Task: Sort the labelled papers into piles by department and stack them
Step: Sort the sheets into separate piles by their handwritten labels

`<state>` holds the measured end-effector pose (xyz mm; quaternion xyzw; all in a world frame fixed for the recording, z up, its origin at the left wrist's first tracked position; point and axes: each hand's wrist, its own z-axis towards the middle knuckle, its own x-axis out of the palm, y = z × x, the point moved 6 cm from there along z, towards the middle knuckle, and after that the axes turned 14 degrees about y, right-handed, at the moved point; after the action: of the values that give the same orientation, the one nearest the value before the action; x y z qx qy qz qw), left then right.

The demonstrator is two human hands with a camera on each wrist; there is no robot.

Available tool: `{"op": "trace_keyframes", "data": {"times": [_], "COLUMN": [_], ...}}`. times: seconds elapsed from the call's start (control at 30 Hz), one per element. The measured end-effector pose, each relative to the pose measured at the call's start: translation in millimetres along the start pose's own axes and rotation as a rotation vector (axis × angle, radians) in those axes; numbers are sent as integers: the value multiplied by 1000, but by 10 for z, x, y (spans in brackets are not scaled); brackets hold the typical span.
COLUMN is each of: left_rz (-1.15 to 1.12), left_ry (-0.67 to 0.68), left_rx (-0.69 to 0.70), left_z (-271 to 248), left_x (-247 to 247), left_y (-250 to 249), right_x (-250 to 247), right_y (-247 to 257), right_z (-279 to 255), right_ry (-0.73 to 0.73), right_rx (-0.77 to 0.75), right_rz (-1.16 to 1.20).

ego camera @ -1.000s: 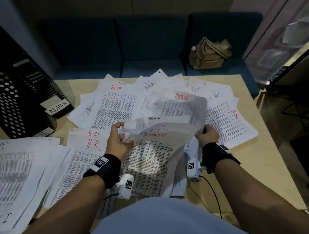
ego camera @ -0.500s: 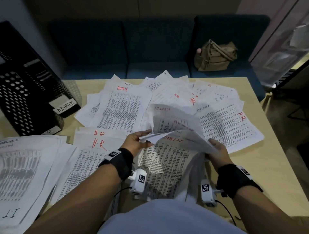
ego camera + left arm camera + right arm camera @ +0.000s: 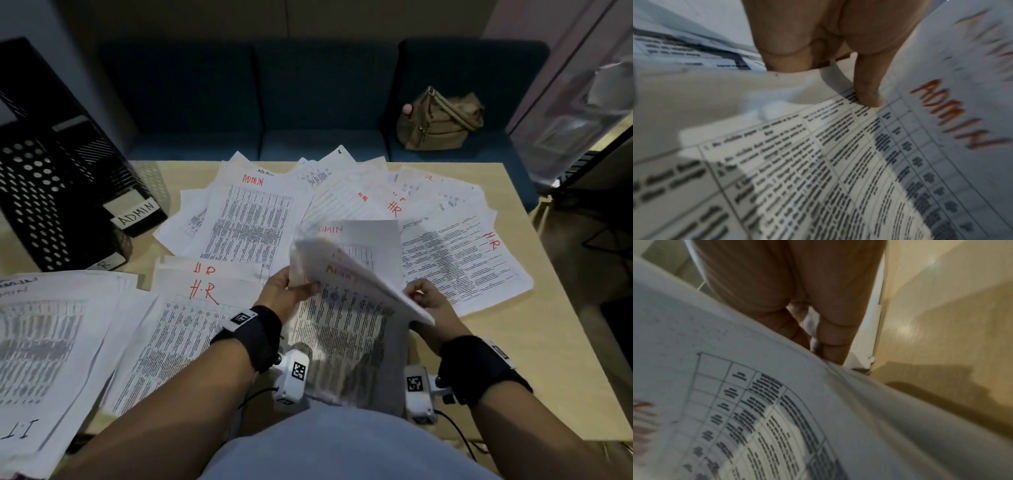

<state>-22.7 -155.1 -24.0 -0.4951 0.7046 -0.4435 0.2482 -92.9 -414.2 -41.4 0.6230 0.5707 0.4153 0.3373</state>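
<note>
Both hands hold a loose bundle of ADMIN papers (image 3: 346,301) above the near middle of the table. My left hand (image 3: 291,291) pinches the bundle's left edge, thumb on top; the left wrist view shows the thumb (image 3: 867,91) pressing a sheet marked ADMIN (image 3: 953,116) in red. At the right edge my right hand (image 3: 423,296) grips the sheets, its fingers (image 3: 830,337) curled under the paper (image 3: 735,386). The top sheets (image 3: 359,274) are lifted and bent over. An HR pile (image 3: 191,329) lies to the left, an IT pile (image 3: 44,359) at far left.
More ADMIN (image 3: 253,219) and HR sheets (image 3: 459,260) fan across the far half of the wooden table (image 3: 555,359). Black perforated trays (image 3: 48,192) labelled ADMIN (image 3: 137,214) stand at the back left. A tan bag (image 3: 442,120) sits on the blue sofa (image 3: 308,102) behind.
The raised ADMIN sheets have come down and toward me onto the bundle. My right hand has slid nearer along the right edge; the left hand keeps its hold.
</note>
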Motion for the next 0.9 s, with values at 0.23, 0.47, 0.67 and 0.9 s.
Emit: {"op": "trace_keyframes", "data": {"times": [0.23, 0.47, 0.67, 0.9], "left_rz": [175, -111, -202, -239], "left_ry": [-92, -120, -469, -619], "left_rx": [33, 100, 59, -65], "left_z": [-92, -362, -813, -1073], "left_x": [-84, -513, -1483, -2310], "left_y": [44, -174, 109, 731], "right_x": [268, 850, 1399, 1827], "right_y": [39, 679, 698, 371], "right_z": [-18, 58, 714, 1367], "right_ry": [-2, 40, 53, -120], "right_rx": [72, -234, -139, 216], "right_rz": [256, -42, -48, -670]}}
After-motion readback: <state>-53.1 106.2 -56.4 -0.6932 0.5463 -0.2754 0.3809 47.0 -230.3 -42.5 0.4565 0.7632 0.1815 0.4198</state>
